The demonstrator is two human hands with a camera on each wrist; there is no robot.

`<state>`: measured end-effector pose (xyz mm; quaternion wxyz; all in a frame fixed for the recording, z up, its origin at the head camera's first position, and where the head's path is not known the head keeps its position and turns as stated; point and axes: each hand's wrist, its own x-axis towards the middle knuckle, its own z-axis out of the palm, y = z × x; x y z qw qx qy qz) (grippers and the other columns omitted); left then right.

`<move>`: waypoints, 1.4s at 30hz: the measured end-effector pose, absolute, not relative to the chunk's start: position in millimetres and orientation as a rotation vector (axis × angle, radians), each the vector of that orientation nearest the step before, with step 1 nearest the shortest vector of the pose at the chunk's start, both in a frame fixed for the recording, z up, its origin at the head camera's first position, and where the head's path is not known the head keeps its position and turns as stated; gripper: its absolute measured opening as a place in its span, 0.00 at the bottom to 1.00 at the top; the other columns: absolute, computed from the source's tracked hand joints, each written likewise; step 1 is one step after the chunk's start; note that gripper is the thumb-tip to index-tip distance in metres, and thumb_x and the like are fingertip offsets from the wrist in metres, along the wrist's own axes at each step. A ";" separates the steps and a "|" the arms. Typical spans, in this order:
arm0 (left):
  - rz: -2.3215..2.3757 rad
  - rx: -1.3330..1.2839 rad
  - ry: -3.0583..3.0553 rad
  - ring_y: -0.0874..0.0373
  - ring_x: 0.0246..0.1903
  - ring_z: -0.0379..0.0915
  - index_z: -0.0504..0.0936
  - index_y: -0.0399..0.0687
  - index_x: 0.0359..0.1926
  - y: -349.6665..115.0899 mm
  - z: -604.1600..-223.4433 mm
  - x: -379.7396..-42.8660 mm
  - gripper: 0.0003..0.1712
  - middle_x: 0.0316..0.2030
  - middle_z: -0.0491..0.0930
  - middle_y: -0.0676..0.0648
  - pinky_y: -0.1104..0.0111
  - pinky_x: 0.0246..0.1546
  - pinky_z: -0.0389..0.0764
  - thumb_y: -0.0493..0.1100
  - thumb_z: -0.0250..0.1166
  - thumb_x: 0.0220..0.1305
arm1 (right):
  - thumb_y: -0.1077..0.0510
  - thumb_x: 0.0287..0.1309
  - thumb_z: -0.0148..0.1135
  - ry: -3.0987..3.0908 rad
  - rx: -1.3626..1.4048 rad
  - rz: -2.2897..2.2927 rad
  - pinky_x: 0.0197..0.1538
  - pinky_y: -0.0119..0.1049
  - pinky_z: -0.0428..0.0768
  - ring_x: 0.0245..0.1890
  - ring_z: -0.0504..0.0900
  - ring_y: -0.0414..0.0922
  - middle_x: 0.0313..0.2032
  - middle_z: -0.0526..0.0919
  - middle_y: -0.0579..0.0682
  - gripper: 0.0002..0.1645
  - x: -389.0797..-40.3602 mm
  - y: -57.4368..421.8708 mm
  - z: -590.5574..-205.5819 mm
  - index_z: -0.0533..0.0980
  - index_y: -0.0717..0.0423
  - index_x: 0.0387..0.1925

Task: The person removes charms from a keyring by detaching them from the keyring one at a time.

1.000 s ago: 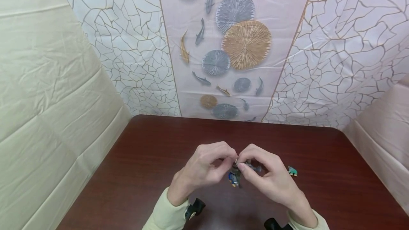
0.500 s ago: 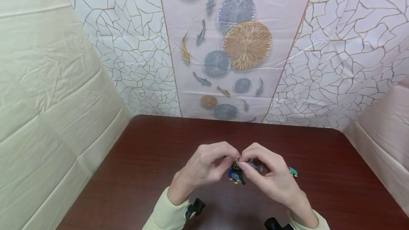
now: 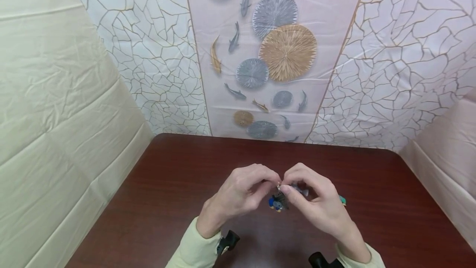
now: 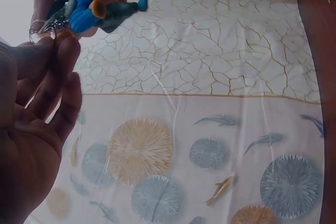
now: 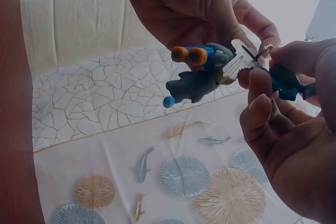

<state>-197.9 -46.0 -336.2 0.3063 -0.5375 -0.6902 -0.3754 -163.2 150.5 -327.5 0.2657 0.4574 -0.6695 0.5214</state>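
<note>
In the head view, my left hand (image 3: pixel 243 191) and right hand (image 3: pixel 316 199) meet above the table, thumb and fingertips pinching a small metal key ring (image 3: pixel 279 186). A blue penguin figurine (image 3: pixel 275 204) with orange feet hangs below it. In the right wrist view, a dark figurine (image 5: pixel 194 86) with a light-blue tip hangs beside the penguin, near a flat, silvery key-like piece (image 5: pixel 239 67). A dark-blue, finned figurine (image 5: pixel 286 82) lies against my right fingers. Fingers partly hide the ring, so which part each hand pinches is unclear.
A small green figurine (image 3: pixel 342 200) lies on the dark red-brown table (image 3: pixel 178 168), partly behind my right hand. A patterned cloth (image 3: pixel 223 106) hangs at the table's far edge, with pale cloth (image 3: pixel 74 135) on the left side.
Both hands have shifted slightly right, the right one also a little up. The hanging penguin has swung and turned. The green figurine is now more covered by my right hand.
</note>
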 end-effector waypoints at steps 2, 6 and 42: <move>-0.989 -1.404 -1.819 0.67 0.35 0.77 0.80 0.46 0.41 -45.2 -336.5 -197.9 0.08 0.34 0.83 0.52 0.82 0.43 0.77 0.32 0.65 0.63 | 0.75 0.54 0.64 -1.810 1.228 1.434 0.23 0.27 0.66 0.27 0.70 0.35 0.32 0.75 0.49 0.10 -163.4 150.6 -328.1 0.76 0.61 0.34; -1.041 -1.349 -1.804 0.68 0.34 0.78 0.80 0.46 0.41 -41.3 -338.6 -198.4 0.07 0.33 0.84 0.52 0.83 0.41 0.78 0.32 0.65 0.63 | 0.75 0.56 0.62 -1.831 1.189 1.466 0.23 0.28 0.67 0.25 0.72 0.35 0.32 0.75 0.50 0.08 -165.4 151.2 -331.9 0.75 0.63 0.34; -1.222 -1.303 -1.917 0.67 0.40 0.77 0.79 0.46 0.40 -28.8 -342.8 -193.1 0.02 0.40 0.82 0.51 0.76 0.41 0.81 0.37 0.61 0.68 | 0.77 0.49 0.65 -1.874 1.079 1.272 0.26 0.26 0.68 0.28 0.72 0.34 0.30 0.78 0.48 0.14 -176.6 161.0 -335.3 0.79 0.59 0.33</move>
